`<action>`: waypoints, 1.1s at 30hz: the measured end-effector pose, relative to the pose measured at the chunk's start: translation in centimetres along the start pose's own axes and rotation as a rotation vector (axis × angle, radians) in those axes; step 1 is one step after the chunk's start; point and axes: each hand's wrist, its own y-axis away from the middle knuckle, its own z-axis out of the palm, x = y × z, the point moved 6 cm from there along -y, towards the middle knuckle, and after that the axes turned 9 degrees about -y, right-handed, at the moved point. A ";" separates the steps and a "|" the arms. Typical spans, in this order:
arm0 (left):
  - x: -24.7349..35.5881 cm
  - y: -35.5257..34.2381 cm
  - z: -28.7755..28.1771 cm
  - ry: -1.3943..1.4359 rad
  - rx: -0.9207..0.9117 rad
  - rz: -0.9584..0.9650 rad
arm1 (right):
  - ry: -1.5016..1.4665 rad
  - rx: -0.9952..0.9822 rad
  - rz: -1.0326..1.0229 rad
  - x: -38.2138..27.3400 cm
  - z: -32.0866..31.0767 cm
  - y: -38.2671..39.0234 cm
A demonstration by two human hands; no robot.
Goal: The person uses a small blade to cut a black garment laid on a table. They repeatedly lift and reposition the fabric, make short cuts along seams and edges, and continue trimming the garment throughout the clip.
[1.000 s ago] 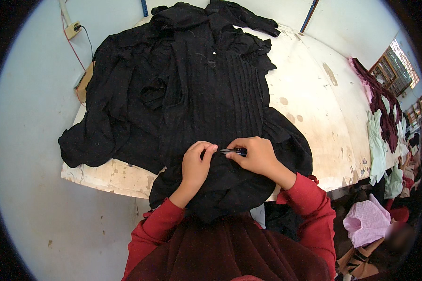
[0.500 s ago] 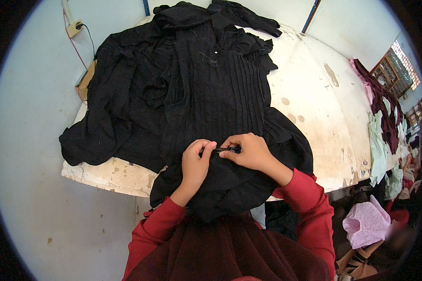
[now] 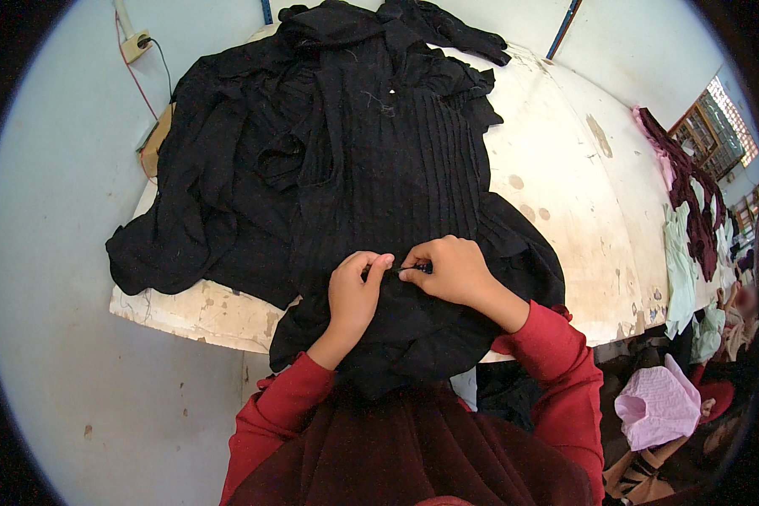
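Black garments point(image 3: 228, 185) are piled on the pale worn table point(image 3: 590, 261), with a panel of narrow vertical pleats facing me. My left hand point(image 3: 354, 295) pinches the black cloth below the pleats, thumb and forefinger together. Just to its right, my right hand point(image 3: 451, 270) is closed on a small dark snipping tool point(image 3: 423, 268), mostly hidden under the fingers. The tool's tip lies close to my left fingertips, over the cloth. Whether it touches a thread there I cannot make out.
A pale wall point(image 3: 59, 253) with a plugged-in socket point(image 3: 135, 46) is at left. Maroon point(image 3: 702, 236) and mint garments point(image 3: 676, 278) hang along the table's right side. Beyond, a co-worker's hand point(image 3: 707, 407) shows beside pink cloth point(image 3: 654, 405), among more fabric.
My right hand has shifted slightly upward and turned, covering more of the tool. My left hand has moved very little, still pinching the cloth.
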 end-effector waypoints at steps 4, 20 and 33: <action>-0.6 0.1 -1.1 0.159 0.106 -0.049 | -0.123 0.126 0.019 1.0 -0.2 0.4; -0.9 4.8 -2.9 -0.668 -0.202 0.324 | -0.073 0.418 -0.116 3.4 1.2 6.5; 2.4 3.1 -0.7 -0.414 -0.109 0.319 | -0.136 0.420 -0.096 3.4 1.4 6.8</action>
